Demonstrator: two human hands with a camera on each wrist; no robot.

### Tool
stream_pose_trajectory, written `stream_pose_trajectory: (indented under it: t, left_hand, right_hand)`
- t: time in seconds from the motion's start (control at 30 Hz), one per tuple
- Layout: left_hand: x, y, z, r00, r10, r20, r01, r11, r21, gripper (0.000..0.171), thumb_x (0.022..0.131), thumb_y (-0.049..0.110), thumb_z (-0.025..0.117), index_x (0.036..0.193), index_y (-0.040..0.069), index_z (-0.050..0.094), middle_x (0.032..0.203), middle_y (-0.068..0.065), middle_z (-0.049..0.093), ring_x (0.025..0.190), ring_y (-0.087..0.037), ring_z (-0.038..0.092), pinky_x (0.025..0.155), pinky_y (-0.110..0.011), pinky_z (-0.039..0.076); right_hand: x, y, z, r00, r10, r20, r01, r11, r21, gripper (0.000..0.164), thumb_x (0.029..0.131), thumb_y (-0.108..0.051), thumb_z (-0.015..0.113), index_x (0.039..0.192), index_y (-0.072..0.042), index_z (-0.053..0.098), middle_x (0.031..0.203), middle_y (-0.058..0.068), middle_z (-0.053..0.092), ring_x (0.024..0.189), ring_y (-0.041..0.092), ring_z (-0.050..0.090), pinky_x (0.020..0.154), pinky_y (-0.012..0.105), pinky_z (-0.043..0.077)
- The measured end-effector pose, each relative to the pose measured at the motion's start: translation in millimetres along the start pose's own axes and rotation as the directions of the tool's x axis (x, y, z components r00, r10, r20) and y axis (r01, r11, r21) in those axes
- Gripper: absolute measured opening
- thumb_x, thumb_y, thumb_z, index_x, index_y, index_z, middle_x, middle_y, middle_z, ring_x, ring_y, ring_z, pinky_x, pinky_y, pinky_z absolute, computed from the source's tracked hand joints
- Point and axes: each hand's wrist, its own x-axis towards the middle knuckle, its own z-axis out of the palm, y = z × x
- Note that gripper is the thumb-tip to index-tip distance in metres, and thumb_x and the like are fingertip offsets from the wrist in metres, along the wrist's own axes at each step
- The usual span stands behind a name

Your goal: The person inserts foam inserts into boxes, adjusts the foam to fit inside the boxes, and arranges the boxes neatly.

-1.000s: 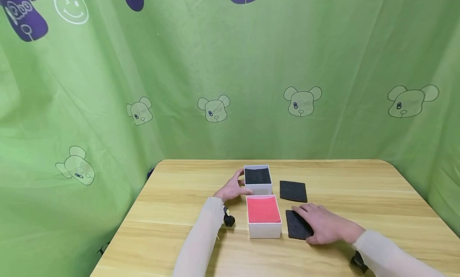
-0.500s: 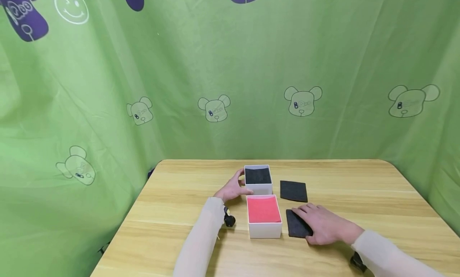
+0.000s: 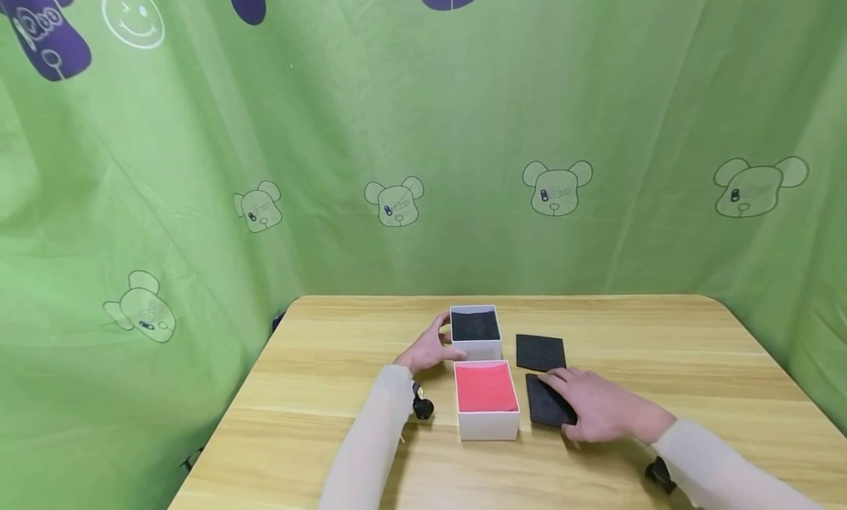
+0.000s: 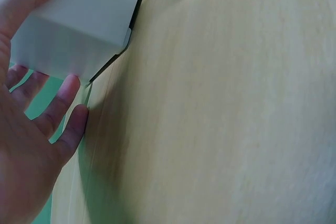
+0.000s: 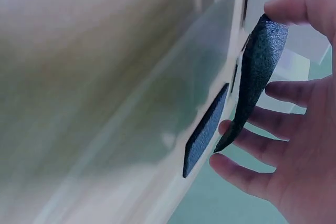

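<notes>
At the back, my left hand (image 3: 430, 347) grips a white box (image 3: 479, 351), thumb on its front and fingers at its far side. Black foam (image 3: 475, 325) lies inside that box. In the left wrist view, the thumb presses the white box (image 4: 79, 35) while the fingertips touch its lower edge. My right hand (image 3: 604, 403) holds a square black foam pad (image 3: 548, 403) between thumb and fingers. The right wrist view shows this foam pad (image 5: 261, 56) bent and raised off the table. A second black foam pad (image 3: 540, 353) lies flat behind it.
Another white box (image 3: 488, 426), with a red pad (image 3: 486, 387) in it, stands in front of the first. Both boxes are on a wooden table (image 3: 298, 392). A green curtain (image 3: 463, 253) hangs behind the table.
My right hand has raised the near black foam pad slightly, and it now appears farther up, close to the second pad. The left hand and both boxes have stayed in place.
</notes>
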Motion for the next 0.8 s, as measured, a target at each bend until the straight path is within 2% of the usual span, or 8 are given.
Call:
stream_pose_trajectory:
  t: [0.2,0.43,0.6,0.8]
  left_hand:
    - [0.4,-1.4,-0.3,1.000,-0.008,0.002,0.008,1.000,0.007,0.098,0.072,0.002,0.081,0.148,0.019,0.022,0.142,-0.002,0.037,0.108,-0.018,0.056,0.087,-0.032,0.049]
    - [1.8,-3.2,-1.3,1.000,-0.004,-0.003,0.004,1.000,-0.006,0.097,0.072,0.001,0.081,0.148,0.019,0.023,0.141,-0.002,0.038,0.107,-0.018,0.057,0.086,-0.032,0.050]
    - [1.2,-2.4,-1.5,1.000,0.003,-0.004,-0.003,1.000,0.001,0.096,0.072,0.001,0.080,0.148,0.016,0.023,0.142,-0.004,0.037,0.108,-0.019,0.057,0.087,-0.031,0.049]
    - [0.6,-0.2,-0.1,1.000,0.011,0.007,-0.011,1.000,-0.002,0.096,0.073,0.002,0.080,0.148,0.014,0.022,0.142,-0.009,0.038,0.109,-0.021,0.056,0.088,-0.032,0.049]
  right_hand:
    - [4,1,-10,0.999,0.031,0.019,-0.031,1.000,0.004,0.077,0.071,-0.033,0.072,0.134,0.002,0.045,0.130,0.020,0.048,0.116,0.036,0.048,0.093,0.053,0.042]
    - [15,4,-25,0.999,0.007,-0.047,-0.008,1.000,-0.027,0.077,0.070,-0.032,0.072,0.132,0.004,0.047,0.128,0.022,0.050,0.113,0.037,0.050,0.091,0.053,0.043]
    - [30,10,-37,0.996,0.006,-0.091,-0.012,0.998,-0.063,0.077,0.069,-0.033,0.073,0.132,0.002,0.047,0.126,0.020,0.052,0.109,0.033,0.052,0.088,0.049,0.046]
    - [50,16,-57,0.993,0.023,-0.114,-0.028,0.999,-0.042,0.077,0.069,-0.030,0.073,0.134,0.003,0.046,0.127,0.023,0.050,0.111,0.037,0.051,0.090,0.052,0.044]
